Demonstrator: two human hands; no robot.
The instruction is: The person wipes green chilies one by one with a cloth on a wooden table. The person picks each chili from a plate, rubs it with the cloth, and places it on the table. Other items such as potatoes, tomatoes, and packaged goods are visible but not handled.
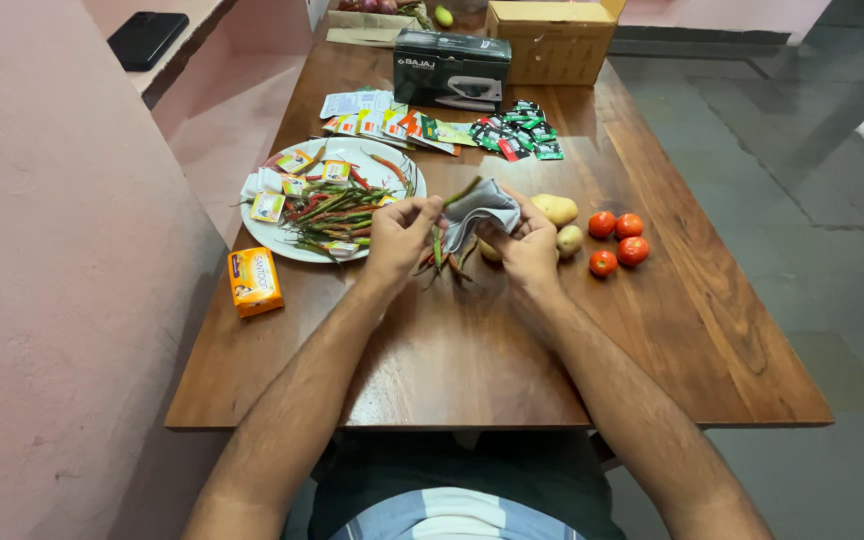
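Near half of the wooden table point(472, 360) lay bare from the near edge up to both hands; free passage there apart from the forearms. Left hand point(399, 235) and right hand point(529, 248) met mid-table over a grey cloth point(482, 210) and loose chillies point(440, 255). Left edge: orange packet point(254, 281), then white plate point(282, 240) piled with chillies and sachets. Right of the hands: potatoes point(557, 210), tomatoes point(619, 238), with open wood beyond to the right edge. Far end was blocked by spread sachets point(432, 125), a dark box point(451, 69) and a cardboard carton point(550, 42).
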